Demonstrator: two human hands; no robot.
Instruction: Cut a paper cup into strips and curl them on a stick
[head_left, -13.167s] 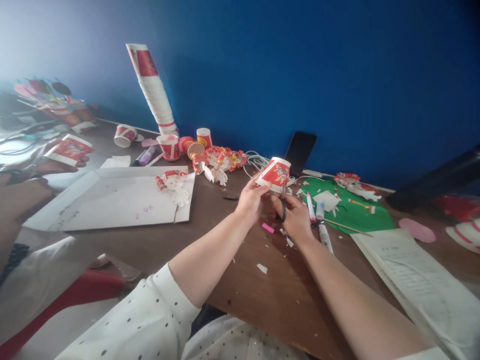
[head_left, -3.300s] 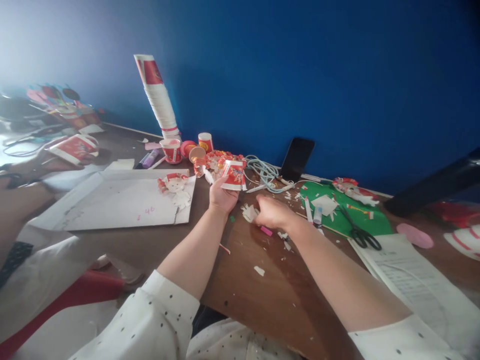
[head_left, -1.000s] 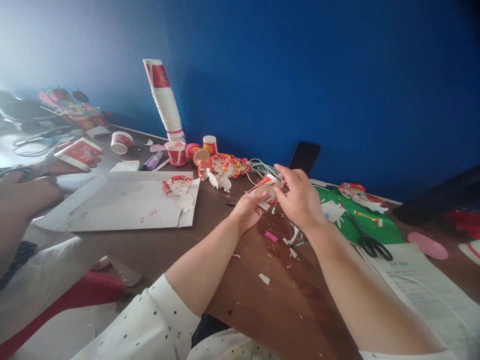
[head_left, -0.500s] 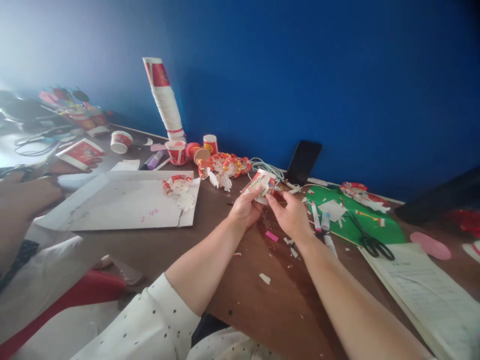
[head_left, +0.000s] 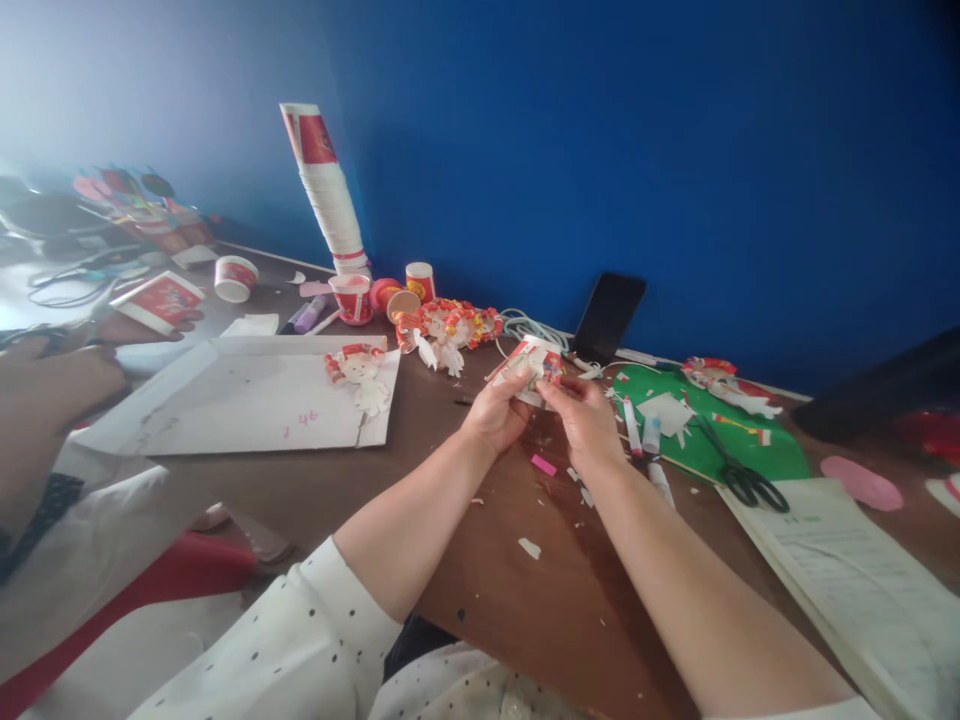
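Note:
Both hands meet over the middle of the brown table, around a red and white printed paper cup (head_left: 541,352). My left hand (head_left: 496,415) grips it from the left, thumb laid over its face. From the right, my right hand (head_left: 589,420) pinches its lower edge with thumb and fingers. Pale cut paper shows against the cup under the thumbs; its shape is partly hidden. Just below lie a pink strip (head_left: 544,465) and white paper scraps (head_left: 529,548). White glue tubes or markers (head_left: 651,436) are beside my right hand.
Black scissors (head_left: 750,485) rest across a green sheet (head_left: 780,455) and papers (head_left: 840,560). A phone (head_left: 611,315) leans on the blue wall. A tall cup stack (head_left: 330,205) stands behind a white board (head_left: 225,400). At left, another person's hands hold a cut cup piece (head_left: 161,300) and scissors.
My right hand has shifted slightly and its fingers sit closer around the cup. The cup is turned a little, showing more of its printed side. The view has moved slightly.

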